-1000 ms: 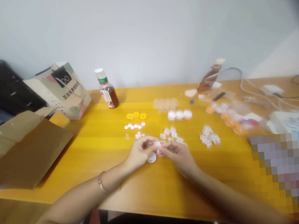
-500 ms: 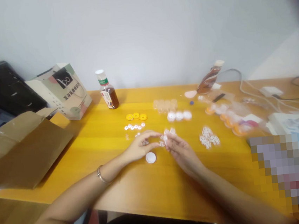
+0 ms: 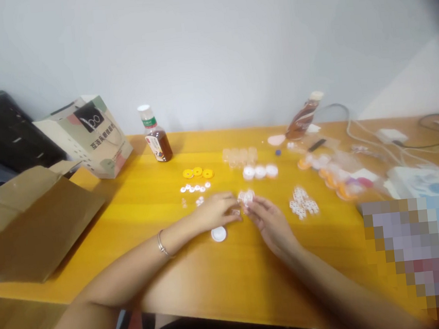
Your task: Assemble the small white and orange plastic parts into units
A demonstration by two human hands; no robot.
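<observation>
Nearest, across the bottom of the frame, two bare forearms reach over the wooden table (image 3: 200,285), a bracelet (image 3: 163,244) on the left wrist. Just below the left hand, a white round disc (image 3: 219,234) lies flat.

At centre, the left hand (image 3: 213,212) curves over the table, thumb and fingers slightly parted near a small patterned piece; blur leaves it unclear whether they grip anything. The right hand (image 3: 274,226) seems to grasp a small white piece (image 3: 247,197) between thumb and fingertips, beside the left fingers. The step in hand looks like sorting or handling these little pieces with both hands together; the next move would call for a light fingertip pinch and steady, close alignment of the hands, I judge.

Just beyond the left hand are small white rings (image 3: 195,188), with three yellow discs (image 3: 197,172) behind them. Right of centre lies a pile of dotted white pieces (image 3: 303,202); past the hands sit three white discs (image 3: 260,171), then a clear plastic tray (image 3: 240,157).

Farther back, one bottle (image 3: 158,142) stands left of centre, another (image 3: 303,118) leans at upper right, and the pale wall (image 3: 208,51) fills the top.
</observation>
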